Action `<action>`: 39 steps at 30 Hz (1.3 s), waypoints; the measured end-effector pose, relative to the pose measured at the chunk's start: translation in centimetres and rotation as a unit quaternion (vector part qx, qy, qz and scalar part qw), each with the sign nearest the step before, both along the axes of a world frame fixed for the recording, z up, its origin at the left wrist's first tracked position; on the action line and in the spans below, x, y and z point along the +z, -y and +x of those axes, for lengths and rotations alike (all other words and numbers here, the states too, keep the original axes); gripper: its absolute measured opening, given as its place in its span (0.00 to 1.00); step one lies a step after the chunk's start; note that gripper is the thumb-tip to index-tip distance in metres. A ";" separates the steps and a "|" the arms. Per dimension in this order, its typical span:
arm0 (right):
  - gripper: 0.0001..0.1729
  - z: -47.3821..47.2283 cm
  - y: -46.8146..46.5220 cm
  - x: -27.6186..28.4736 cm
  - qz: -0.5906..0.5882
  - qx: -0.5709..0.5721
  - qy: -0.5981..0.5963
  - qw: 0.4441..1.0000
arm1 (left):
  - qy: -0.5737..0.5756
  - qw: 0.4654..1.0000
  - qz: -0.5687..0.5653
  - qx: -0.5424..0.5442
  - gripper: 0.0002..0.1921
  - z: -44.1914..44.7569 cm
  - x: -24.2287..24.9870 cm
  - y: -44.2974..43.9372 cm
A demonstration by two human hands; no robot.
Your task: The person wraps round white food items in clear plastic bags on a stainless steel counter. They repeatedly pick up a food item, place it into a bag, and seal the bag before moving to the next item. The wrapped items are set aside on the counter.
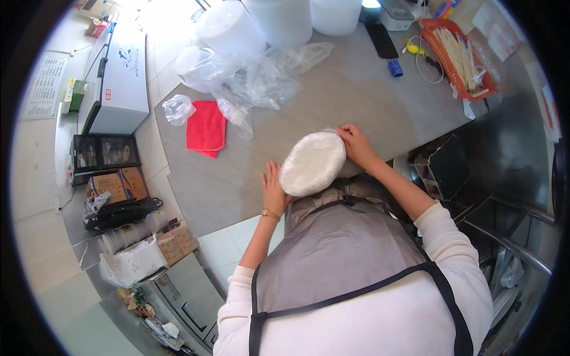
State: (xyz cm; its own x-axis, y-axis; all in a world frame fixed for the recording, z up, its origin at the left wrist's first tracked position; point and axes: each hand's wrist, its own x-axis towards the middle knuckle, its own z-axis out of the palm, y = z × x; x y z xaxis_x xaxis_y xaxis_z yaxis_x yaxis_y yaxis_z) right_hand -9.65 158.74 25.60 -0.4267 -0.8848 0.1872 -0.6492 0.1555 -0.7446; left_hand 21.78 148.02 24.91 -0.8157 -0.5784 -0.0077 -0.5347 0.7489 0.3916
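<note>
A round, flattened white mass in clear plastic, which looks like wrapped dough [313, 164], is at the near edge of the grey table [249, 178], in front of my apron. My right hand [355, 144] grips the plastic at its upper right rim. Along the lower left side lies my left hand [274, 189], its fingers stretched out and its thumb by the bottom rim. The underside of the package is hidden, so I cannot tell whether it rests fully on the table.
Crumpled clear plastic bags [258, 80] and a folded red cloth [206, 127] lie further left. White plastic tubs [278, 22] line the back. To the right are a black phone [381, 41], a blue cylindrical item [395, 68] and an orange basket [483, 91] of wrapped sticks.
</note>
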 end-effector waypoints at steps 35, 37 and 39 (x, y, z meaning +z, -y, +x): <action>0.22 2.1 -3.2 -0.2 0.037 -0.156 -0.087 0.983 | -0.232 0.971 -0.020 0.048 0.18 -11.2 12.7 17.0; 0.22 2.0 -5.0 1.5 0.028 -0.180 -0.044 0.982 | -0.203 0.918 -0.262 0.218 0.23 -8.3 13.6 26.1; 0.21 1.9 -6.4 3.6 -0.013 -0.221 -0.021 0.975 | -0.090 0.863 -0.342 0.360 0.25 -5.3 12.9 33.2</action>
